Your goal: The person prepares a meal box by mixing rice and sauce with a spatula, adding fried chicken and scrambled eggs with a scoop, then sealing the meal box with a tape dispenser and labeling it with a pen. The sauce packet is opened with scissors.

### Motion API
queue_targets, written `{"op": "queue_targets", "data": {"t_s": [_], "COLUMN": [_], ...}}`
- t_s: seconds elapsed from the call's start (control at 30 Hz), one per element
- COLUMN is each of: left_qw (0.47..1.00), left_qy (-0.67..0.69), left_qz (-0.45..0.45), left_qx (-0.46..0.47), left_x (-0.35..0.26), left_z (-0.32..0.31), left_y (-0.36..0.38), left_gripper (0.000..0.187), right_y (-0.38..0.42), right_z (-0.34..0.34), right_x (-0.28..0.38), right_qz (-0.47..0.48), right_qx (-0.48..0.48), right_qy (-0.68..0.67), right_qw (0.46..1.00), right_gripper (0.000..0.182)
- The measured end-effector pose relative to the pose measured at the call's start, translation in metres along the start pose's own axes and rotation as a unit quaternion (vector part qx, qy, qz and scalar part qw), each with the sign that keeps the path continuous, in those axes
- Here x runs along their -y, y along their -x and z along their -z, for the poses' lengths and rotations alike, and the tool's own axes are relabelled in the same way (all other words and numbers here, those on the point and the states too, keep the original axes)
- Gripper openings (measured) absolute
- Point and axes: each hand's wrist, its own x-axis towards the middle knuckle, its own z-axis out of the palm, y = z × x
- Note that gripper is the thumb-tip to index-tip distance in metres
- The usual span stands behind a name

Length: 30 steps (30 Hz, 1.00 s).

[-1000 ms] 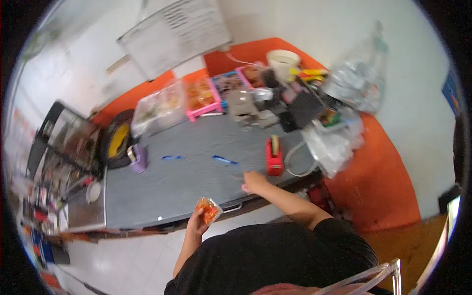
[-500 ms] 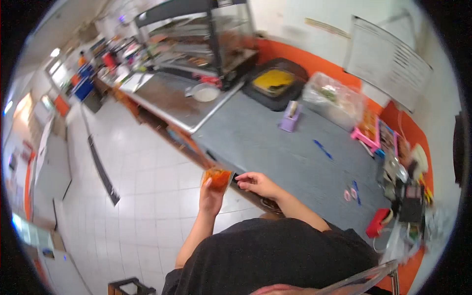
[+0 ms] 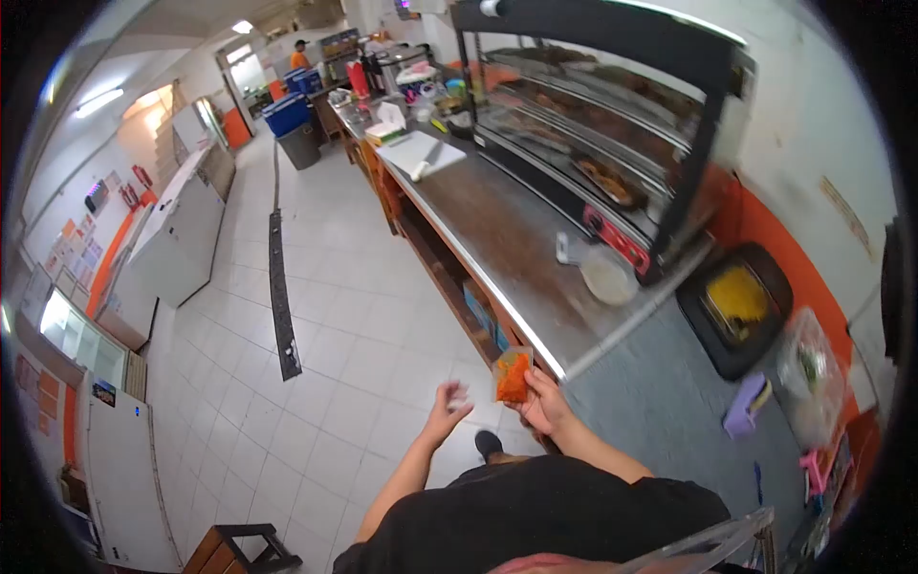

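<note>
Fingers of the right hand (image 3: 547, 407) pinch an orange-filled packet (image 3: 513, 380), seemingly a carrying step needing steady grip next; the left hand (image 3: 446, 412) is loosely open, empty.

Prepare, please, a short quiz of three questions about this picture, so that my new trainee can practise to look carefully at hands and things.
1. Which hand holds the packet with orange contents? a) left b) right c) both
2. True or false: the left hand is apart from the packet.
3. Fill in one colour: the middle of the black tray is ____.

Key:
1: b, the right hand.
2: true.
3: yellow.
</note>
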Motion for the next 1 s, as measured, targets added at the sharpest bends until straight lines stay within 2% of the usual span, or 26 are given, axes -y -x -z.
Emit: {"op": "queue_targets", "data": {"t_s": [0.03, 0.07, 0.1, 0.13, 0.17, 0.2, 0.4, 0.63, 0.73, 0.8, 0.87, 0.93, 0.97, 1.0], "left_qw": [0.990, 0.961, 0.922, 0.879, 0.849, 0.853, 0.880, 0.868, 0.858, 0.848, 0.902, 0.952, 0.953, 0.961], "left_qy": [-0.127, -0.250, -0.306, -0.402, -0.483, -0.477, -0.422, -0.365, -0.337, -0.324, -0.266, -0.139, -0.143, -0.175], "left_qz": [0.046, 0.091, 0.211, 0.235, 0.158, 0.160, 0.213, 0.276, 0.301, 0.321, 0.230, 0.108, 0.107, 0.085], "left_qx": [-0.025, -0.072, -0.112, -0.106, 0.144, 0.138, -0.033, -0.190, -0.242, -0.271, -0.252, -0.252, -0.246, -0.198], "left_x": [0.023, 0.079, 0.127, 0.220, 0.205, 0.204, 0.215, 0.204, 0.196, 0.193, 0.193, 0.132, 0.108, 0.088], "left_z": [0.036, 0.080, 0.119, 0.170, 0.209, 0.219, 0.313, 0.479, 0.530, 0.564, 0.629, 0.650, 0.663, 0.675], "left_y": [-0.004, -0.002, 0.014, 0.051, 0.083, 0.066, -0.063, -0.192, -0.250, -0.282, -0.399, -0.496, -0.531, -0.565], "left_gripper": [0.049, 0.042, 0.042, 0.047, 0.049, 0.049, 0.041, 0.032, 0.030, 0.028, 0.027, 0.027, 0.027, 0.025], "right_y": [-0.030, -0.061, -0.092, -0.125, -0.154, -0.189, -0.381, -0.577, -0.652, -0.695, -0.734, -0.774, -0.796, -0.818], "right_z": [-0.005, -0.011, -0.017, -0.024, -0.032, -0.041, -0.087, -0.130, -0.157, -0.173, -0.180, -0.173, -0.165, -0.162], "right_x": [0.008, 0.013, 0.016, 0.022, 0.024, 0.025, 0.006, -0.049, -0.043, -0.031, -0.019, -0.008, -0.002, 0.003], "right_qz": [-0.007, -0.018, -0.029, -0.048, -0.056, -0.055, -0.051, -0.086, -0.045, 0.016, 0.060, 0.098, 0.108, 0.126], "right_qx": [0.006, 0.011, 0.015, 0.021, 0.022, 0.032, 0.071, -0.013, -0.031, -0.034, -0.045, -0.069, -0.070, -0.087], "right_qy": [0.001, 0.004, 0.009, 0.014, 0.020, 0.031, 0.088, 0.070, 0.078, 0.088, 0.073, 0.084, 0.089, 0.089], "right_qw": [1.000, 1.000, 0.999, 0.999, 0.998, 0.997, 0.992, 0.994, 0.996, 0.995, 0.994, 0.989, 0.988, 0.984], "right_gripper": [0.032, 0.032, 0.031, 0.028, 0.028, 0.028, 0.029, 0.029, 0.028, 0.029, 0.033, 0.037, 0.038, 0.038]}}
